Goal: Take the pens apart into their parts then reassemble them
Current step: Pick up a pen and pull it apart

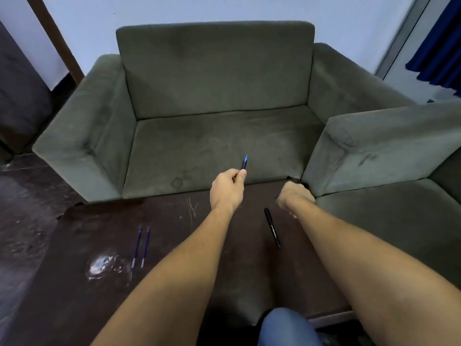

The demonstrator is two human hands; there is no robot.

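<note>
Nearest the camera, a knee in blue cloth [284,325] is showing at the bottom edge, and both bare forearms are reaching out over the dark brown scuffed tabletop [74,283]. On the near left of it, two thin purple ink refills [141,247] are lying side by side, almost parallel, well apart from the hands, with a whitish smear on the wood just to their left. Further in and to the right, a black pen barrel [272,231] is lying at a slant, just beside the right forearm.

Beyond that, the right hand [294,196] is curling into a loose fist near the table's far right edge; whether it is holding a small part I cannot tell. The left hand [228,188] is pinching a short black pen piece with a blue tip [244,163], which is pointing up and away.

By my judgement the pens are lying in parts, and the step in hand is either pulling this one apart or starting to rebuild it. The next move is likely calling for a refill or the barrel to be brought to the left hand and lined up end to end.

Furthest off, a grey-green fabric sofa [214,78] is closing the far side, and its arm is crowding the right hand.
</note>
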